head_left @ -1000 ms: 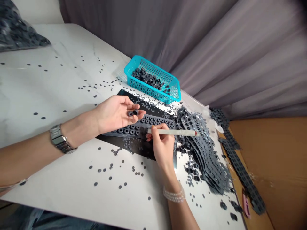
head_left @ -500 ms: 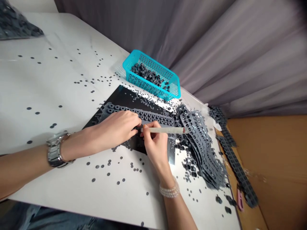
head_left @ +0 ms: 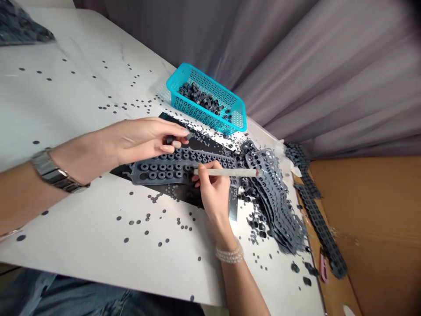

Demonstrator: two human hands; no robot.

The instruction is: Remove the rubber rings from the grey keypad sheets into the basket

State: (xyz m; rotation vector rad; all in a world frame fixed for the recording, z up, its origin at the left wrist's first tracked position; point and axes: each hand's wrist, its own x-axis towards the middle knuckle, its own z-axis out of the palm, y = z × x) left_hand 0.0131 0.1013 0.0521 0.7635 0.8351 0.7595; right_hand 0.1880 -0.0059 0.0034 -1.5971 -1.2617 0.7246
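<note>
A grey rubber strip [head_left: 171, 166] studded with small rings lies on a black mat [head_left: 184, 193] on the white table [head_left: 66, 109]. My left hand [head_left: 141, 138] hovers over the strip's far edge, fingers pinched on small grey rubber rings. My right hand [head_left: 212, 188] rests on the mat and grips a thin white stick [head_left: 226, 172] like a pen, its tip at the strip's near right part. A watch [head_left: 52, 173] is on my left wrist, a bead bracelet [head_left: 230, 255] on my right.
A turquoise basket [head_left: 210, 103] holding loose grey rings stands behind the mat. A heap of punched grey strips [head_left: 276, 197] lies to the right, more hanging over the table edge by a cardboard box [head_left: 378, 228]. Small grey discs litter the table. A bag [head_left: 19, 26] sits far left.
My left hand lifted off the strip and moved back toward the far edge with rings pinched in its fingers. The right hand with the stick stayed almost in place.
</note>
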